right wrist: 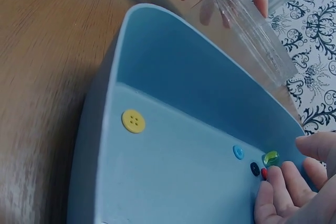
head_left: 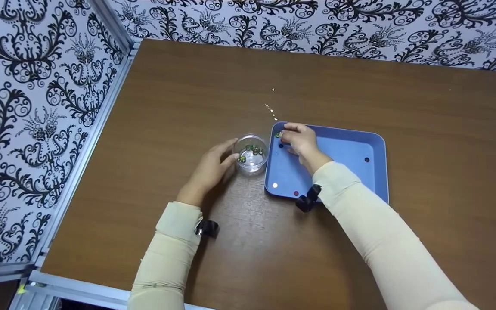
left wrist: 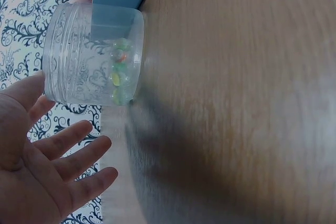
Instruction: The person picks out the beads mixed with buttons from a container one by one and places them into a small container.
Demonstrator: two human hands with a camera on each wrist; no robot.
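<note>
In the head view a clear plastic jar [head_left: 251,165] holding several green glass marbles [head_left: 254,150] stands just left of a blue tray [head_left: 351,133]. My left hand [head_left: 209,170] touches the jar's left side near the rim with thumb and index finger; the left wrist view shows its other fingers spread loosely. My right hand [head_left: 302,140] reaches into the tray's far left corner. Its fingertips are beside a green marble [right wrist: 271,158] and a red button [right wrist: 264,173], with the thumb apart. A black button [right wrist: 255,169] and a blue button [right wrist: 238,152] lie close by.
A yellow button [right wrist: 133,121] lies in the tray's near left corner. The head view also shows a red button [head_left: 296,193] by the near wall and a dark button [head_left: 367,159] at the right. A patterned wall covering [head_left: 274,26] bounds the wooden table [head_left: 179,94].
</note>
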